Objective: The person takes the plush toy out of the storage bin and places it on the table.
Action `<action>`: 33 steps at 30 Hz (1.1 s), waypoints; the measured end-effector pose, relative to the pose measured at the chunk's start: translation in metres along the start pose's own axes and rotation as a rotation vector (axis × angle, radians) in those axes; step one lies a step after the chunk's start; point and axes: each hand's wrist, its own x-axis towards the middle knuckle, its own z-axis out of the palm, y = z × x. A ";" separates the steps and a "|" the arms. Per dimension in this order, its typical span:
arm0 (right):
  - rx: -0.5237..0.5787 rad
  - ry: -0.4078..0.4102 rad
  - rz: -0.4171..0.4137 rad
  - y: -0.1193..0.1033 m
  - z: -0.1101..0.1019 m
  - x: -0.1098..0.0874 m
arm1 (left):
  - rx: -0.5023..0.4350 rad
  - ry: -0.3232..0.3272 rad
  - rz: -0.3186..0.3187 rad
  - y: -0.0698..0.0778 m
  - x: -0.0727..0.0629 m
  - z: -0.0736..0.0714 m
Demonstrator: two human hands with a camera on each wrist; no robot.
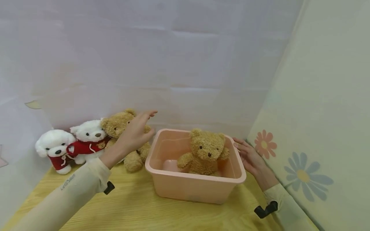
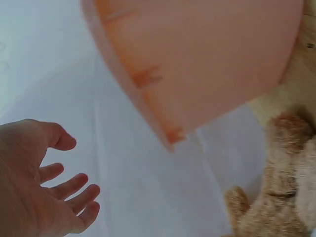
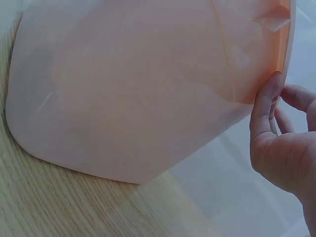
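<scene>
A tan teddy bear (image 1: 206,154) sits upright inside the pink plastic bin (image 1: 196,189), toward its right side. My right hand (image 1: 251,158) holds the bin's rim near the back right corner; in the right wrist view its thumb and fingers (image 3: 269,98) meet at the rim. My left hand (image 1: 136,133) is raised in front of a second tan teddy bear (image 1: 134,160), hiding part of it. The left wrist view shows this hand (image 2: 54,182) empty, fingers spread and loosely bent, apart from the bin.
Left of the second bear, a white plush dog (image 1: 89,131) in a red top leans beside another white plush dog (image 1: 56,144). All stand on a yellow wooden tabletop (image 1: 124,205), against a pale back wall (image 1: 188,64). A flower-printed wall (image 1: 318,128) bounds the right side.
</scene>
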 end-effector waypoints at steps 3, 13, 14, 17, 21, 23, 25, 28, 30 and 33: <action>0.026 -0.019 -0.012 0.003 0.000 0.001 | 0.052 -0.060 0.060 0.015 0.012 -0.002; 0.100 -0.061 -0.023 0.000 -0.004 0.003 | 0.193 -0.227 0.189 0.038 0.049 0.035; 0.093 -0.063 -0.023 0.000 -0.004 0.003 | 0.229 -0.250 0.204 0.040 0.051 0.040; 0.079 -0.068 -0.021 0.000 -0.004 0.003 | 0.326 -0.332 0.239 0.049 0.058 0.055; 0.069 -0.072 -0.009 -0.002 -0.005 0.004 | 0.424 -0.426 0.266 0.061 0.068 0.070; 0.061 -0.066 0.001 -0.004 -0.004 0.004 | 0.480 -0.465 0.280 0.065 0.073 0.077; 0.050 -0.054 0.012 -0.005 -0.004 0.004 | 0.519 -0.505 0.289 0.070 0.077 0.082; 0.041 -0.041 0.020 -0.005 -0.004 0.004 | 0.522 -0.570 0.287 0.074 0.084 0.089; 0.043 -0.040 0.021 -0.005 -0.005 0.004 | 0.459 -0.621 0.271 0.076 0.088 0.091; 0.057 -0.054 0.022 -0.003 -0.006 0.006 | 0.275 -0.719 0.225 0.076 0.094 0.093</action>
